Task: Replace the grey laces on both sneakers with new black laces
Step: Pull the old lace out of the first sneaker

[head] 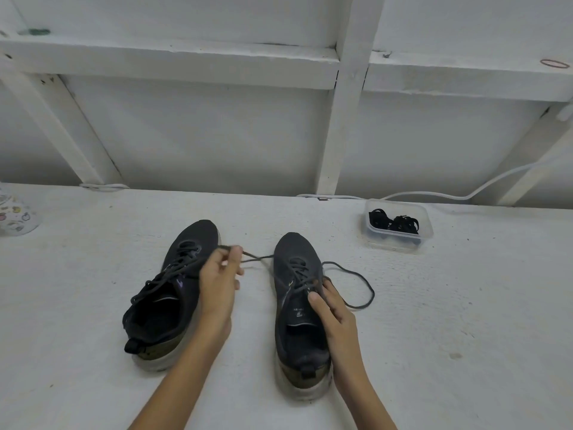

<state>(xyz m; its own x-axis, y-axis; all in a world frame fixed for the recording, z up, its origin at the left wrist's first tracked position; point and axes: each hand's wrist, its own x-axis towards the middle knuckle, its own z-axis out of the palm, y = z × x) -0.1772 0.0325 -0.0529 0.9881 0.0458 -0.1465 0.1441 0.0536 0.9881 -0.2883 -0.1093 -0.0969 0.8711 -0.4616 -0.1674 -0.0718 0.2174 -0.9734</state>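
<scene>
Sneakers (297, 293) lie lengthwise, toes pointing away toward wall (217, 135).

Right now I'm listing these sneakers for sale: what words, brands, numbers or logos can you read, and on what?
No text can be quoted.
On the right sneaker, tongue: small white print, too blurred to read.
On the left sneaker, side: a purple mark, no legible letters.
On the cup: coloured pictures, no legible words.
</scene>
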